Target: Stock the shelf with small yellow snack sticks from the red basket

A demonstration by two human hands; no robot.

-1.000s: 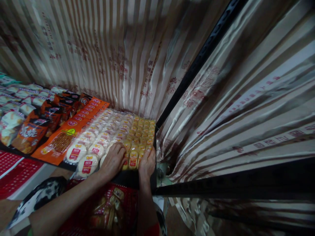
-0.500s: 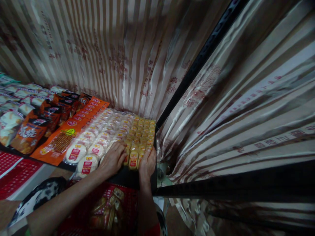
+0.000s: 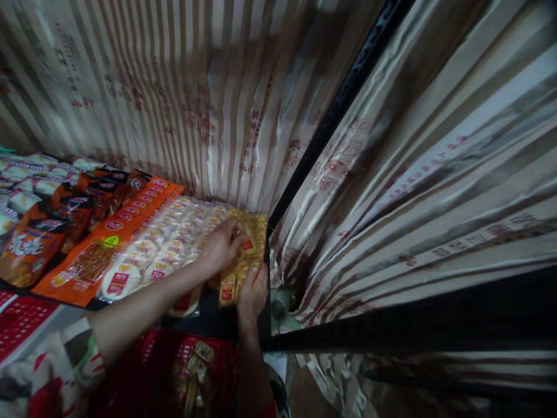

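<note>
My left hand is closed on a yellow-wrapped snack packet with a red label, held tilted above the rows. Beneath and behind it, several similar yellow packets stand in rows at the right end of a black shelf. My right hand lies along the front right of those rows, touching the packets, its fingers fairly straight and partly hidden. Left of them, white round rice crackers in clear wrap stand in rows, and one lies partly under my left forearm.
Orange stick-snack bags and dark orange snack bags fill the shelf's left side. Below is a red basket holding gold-wrapped packets. A black post rises at the shelf's corner, and striped curtains hang behind.
My left hand has moved up and back over the yellow rows and lifted a packet. My right hand stays beside the packets. The view has shifted slightly.
</note>
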